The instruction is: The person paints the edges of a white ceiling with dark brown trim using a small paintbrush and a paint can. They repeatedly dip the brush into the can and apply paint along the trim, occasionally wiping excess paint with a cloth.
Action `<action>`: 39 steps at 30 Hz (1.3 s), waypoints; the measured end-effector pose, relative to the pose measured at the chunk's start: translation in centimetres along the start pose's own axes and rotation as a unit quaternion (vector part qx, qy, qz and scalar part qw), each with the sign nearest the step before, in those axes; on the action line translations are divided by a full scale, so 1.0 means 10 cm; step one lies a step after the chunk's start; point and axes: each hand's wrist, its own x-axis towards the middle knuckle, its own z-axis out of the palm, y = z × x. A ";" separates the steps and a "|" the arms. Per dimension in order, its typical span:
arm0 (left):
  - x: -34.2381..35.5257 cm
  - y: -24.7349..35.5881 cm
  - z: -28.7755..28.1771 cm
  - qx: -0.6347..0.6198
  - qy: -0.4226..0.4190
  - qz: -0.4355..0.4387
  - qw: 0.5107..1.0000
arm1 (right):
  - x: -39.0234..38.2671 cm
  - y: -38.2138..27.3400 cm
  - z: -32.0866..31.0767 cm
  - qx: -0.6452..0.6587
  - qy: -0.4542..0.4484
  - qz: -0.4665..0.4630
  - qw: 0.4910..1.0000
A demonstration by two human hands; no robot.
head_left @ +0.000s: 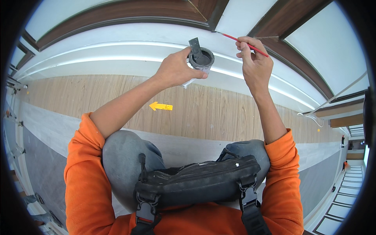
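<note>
My left hand (178,67) is wrapped round a small can of dark grey paint (206,64), held up in front of the white wall base. A flat dark stick or scraper (194,47), coated in grey, leans out of the can. Something white, perhaps paper, shows under that hand. In my right hand (256,64) is a thin red paintbrush (250,47), pinched between thumb and fingers. Its tip points left, at or very near the lower corner of a dark frame moulding (209,25) on the wall; whether it touches, I cannot tell.
Brown panels with dark frames (270,33) line the white wall. A yellow arrow sticker (161,106) lies on the wood-look floor (129,92). A white cable (313,117) hangs down at the right. A black bag (196,180) is strapped across my lap, above my bent knees.
</note>
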 end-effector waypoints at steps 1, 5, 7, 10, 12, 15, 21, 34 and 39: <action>0.00 0.00 0.00 0.002 -0.001 -0.001 1.000 | 0.00 -0.01 0.00 0.014 0.006 -0.004 1.000; 0.00 -0.02 0.00 0.000 0.000 -0.001 1.000 | 0.00 -0.07 0.00 0.048 0.025 -0.025 0.998; 0.00 -0.04 0.00 0.003 0.004 -0.002 1.000 | -0.01 -0.07 -0.01 0.042 0.022 -0.032 0.998; 0.01 -0.03 0.01 -0.003 0.006 0.000 1.000 | -0.01 -0.05 0.00 0.015 0.006 -0.035 0.999; 0.00 -0.03 -0.01 -0.001 0.001 -0.003 1.000 | 0.00 -0.04 0.04 0.002 0.001 -0.036 0.999; -0.01 0.00 -0.03 0.002 -0.005 -0.014 1.000 | 0.02 -0.07 0.01 0.039 0.038 -0.042 0.998; -0.02 0.00 -0.05 -0.004 -0.005 -0.011 1.000 | 0.01 -0.04 0.02 -0.012 0.012 -0.047 0.999; -0.01 -0.03 -0.02 0.006 -0.002 -0.011 1.000 | 0.03 -0.03 0.01 -0.031 0.023 -0.059 0.998; -0.01 -0.07 -0.01 0.005 0.004 -0.002 1.000 | 0.02 -0.01 0.01 -0.001 0.042 -0.055 0.998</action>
